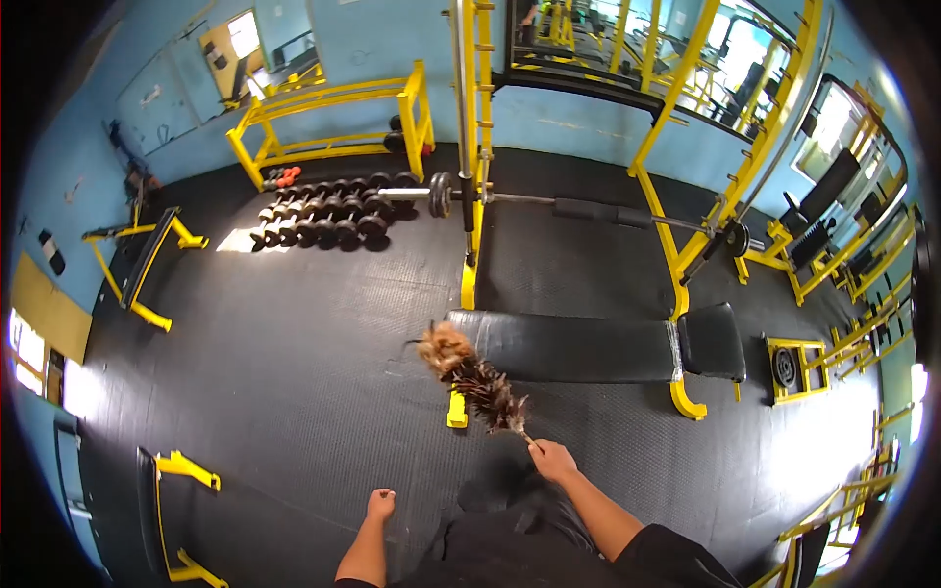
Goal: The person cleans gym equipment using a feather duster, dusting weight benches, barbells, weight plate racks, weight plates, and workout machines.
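Observation:
A feather duster (480, 387) with brown and orange feathers points up and left from my right hand (552, 460), whose fingers are wrapped round its thin handle. Its feathered tip overlaps the left end of a black padded bench (569, 345) in view; whether they touch I cannot tell. My left hand (381, 504) hangs low over the floor, curled into a loose fist with nothing visible in it.
A barbell (529, 199) rests on the yellow rack (470, 265) behind the bench. Several dumbbells (343, 208) line the black floor near a yellow stand (333, 90). Other benches (152, 257) stand at left; a weight machine (828, 196) is at right.

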Demonstrator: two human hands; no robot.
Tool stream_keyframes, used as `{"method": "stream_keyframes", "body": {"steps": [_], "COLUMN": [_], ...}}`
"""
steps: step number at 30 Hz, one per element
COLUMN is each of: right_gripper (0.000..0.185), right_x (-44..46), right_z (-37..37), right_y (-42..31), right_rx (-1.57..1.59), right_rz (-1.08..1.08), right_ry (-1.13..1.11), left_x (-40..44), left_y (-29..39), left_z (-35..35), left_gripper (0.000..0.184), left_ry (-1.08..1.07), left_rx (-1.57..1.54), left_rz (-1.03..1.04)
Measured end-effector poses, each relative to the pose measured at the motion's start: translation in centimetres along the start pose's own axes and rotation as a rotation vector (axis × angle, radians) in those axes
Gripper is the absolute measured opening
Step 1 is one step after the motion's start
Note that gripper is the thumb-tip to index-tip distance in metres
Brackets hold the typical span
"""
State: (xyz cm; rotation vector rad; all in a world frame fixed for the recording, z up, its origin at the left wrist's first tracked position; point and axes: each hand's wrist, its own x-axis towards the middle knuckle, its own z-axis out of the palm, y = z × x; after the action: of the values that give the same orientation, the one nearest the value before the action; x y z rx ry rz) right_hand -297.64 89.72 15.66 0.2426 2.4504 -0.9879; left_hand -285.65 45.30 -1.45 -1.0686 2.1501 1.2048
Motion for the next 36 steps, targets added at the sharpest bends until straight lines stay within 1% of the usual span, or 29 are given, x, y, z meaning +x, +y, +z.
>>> {"method": "stream_keyframes", "body": {"steps": [1,2,3,4,6,8,10,11,12,14,15,16,17,18,20,22,23,24,26,27,29,30,31,32,33,34,36], "right_gripper": [0.037,0.036,0.035,0.035,0.035,0.034,0.032,0.030,0.029,0.028,0.027,0.027,0.028,0.028,0.029,0.026,0.026,0.025,0.025,0.025,0.025,0.025,0.025,0.025,0.025,0.025,0.027], "right_x": [0.5,1.3,2.6,3.9,6.7,9.7,12.9,14.2,15.4,18.6,19.9,21.0,21.7,21.8,22.0,21.8,21.6,21.5,21.1,21.2,21.3,20.9,20.4,19.7,19.2,18.5,17.6], "right_z": [0.1,0.1,0.5,1.3,2.6,3.0,4.2,3.5,3.4,3.1,2.1,1.2,0.4,0.5,1.3,3.6,4.8,4.5,4.2,3.9,3.5,3.7,4.2,4.7,5.0,5.5,5.7], "right_y": [-0.9,-1.5,-1.3,-0.7,0.0,0.1,0.7,0.2,0.3,1.2,1.4,1.3,1.4,1.9,2.3,2.5,2.6,1.7,0.3,-0.1,-1.0,-1.3,-1.1,-0.7,-0.4,-0.3,-0.5], "right_rx": [-0.032,-0.067,-0.097,-0.091,-0.023,0.009,-0.034,-0.038,-0.025,-0.163,-0.169,-0.174,-0.140,-0.079,-0.003,0.095,0.124,0.032,-0.113,-0.114,-0.022,-0.025,0.040,0.102,0.169,0.161,0.050], "right_rz": [0.060,0.121,0.156,0.170,0.090,0.098,0.047,0.101,0.068,0.106,0.173,0.239,0.313,0.314,0.397,0.321,0.251,0.224,0.116,0.134,0.327,0.342,0.458,0.572,0.538,0.558,0.350], "right_ry": [0.024,0.042,-0.018,-0.029,0.016,-0.012,-0.032,-0.119,-0.110,-0.183,-0.158,-0.136,-0.119,-0.018,0.031,0.053,0.016,-0.125,-0.204,-0.197,-0.083,-0.069,0.075,0.220,0.224,0.243,0.182], "left_x": [1.6,3.0,4.1,4.8,5.2,2.0,2.1,3.0,4.1,4.1,4.4,5.2,5.8,6.5,7.8,8.5,8.7,9.9,12.3,13.1,15.2,16.1,16.5,17.2,18.1,18.9,20.0], "left_y": [2.0,3.8,5.6,7.6,13.2,21.1,24.6,25.2,25.3,28.9,30.8,32.1,33.1,33.4,33.9,35.9,36.8,36.4,36.2,36.2,36.1,36.3,36.7,37.1,37.1,37.1,37.2], "left_z": [-0.5,-0.6,-0.6,-0.3,0.7,1.4,3.0,3.7,4.3,5.1,5.7,6.1,6.3,6.5,6.9,6.9,7.1,7.3,7.3,7.3,6.8,6.6,6.3,6.2,5.9,5.9,6.4], "left_gripper": [0.034,0.033,0.032,0.032,0.033,0.036,0.041,0.043,0.045,0.048,0.050,0.050,0.051,0.052,0.053,0.054,0.055,0.055,0.055,0.056,0.056,0.056,0.056,0.056,0.056,0.056,0.057], "left_ry": [-0.008,0.018,0.043,0.036,-0.003,-0.093,-0.158,-0.194,-0.239,-0.271,-0.293,-0.296,-0.279,-0.264,-0.288,-0.337,-0.319,-0.338,-0.306,-0.289,-0.315,-0.324,-0.368,-0.391,-0.432,-0.476,-0.510], "left_rx": [0.017,-0.005,-0.027,-0.014,-0.127,-0.176,-0.086,0.049,0.181,0.215,0.219,0.228,0.234,0.241,0.242,0.260,0.228,0.238,0.265,0.283,0.295,0.309,0.295,0.294,0.306,0.319,0.359], "left_rz": [0.009,0.070,0.123,0.112,0.179,0.117,0.133,0.209,0.283,0.290,0.313,0.294,0.278,0.261,0.246,0.279,0.273,0.273,0.313,0.341,0.338,0.332,0.297,0.309,0.293,0.278,0.298]}}
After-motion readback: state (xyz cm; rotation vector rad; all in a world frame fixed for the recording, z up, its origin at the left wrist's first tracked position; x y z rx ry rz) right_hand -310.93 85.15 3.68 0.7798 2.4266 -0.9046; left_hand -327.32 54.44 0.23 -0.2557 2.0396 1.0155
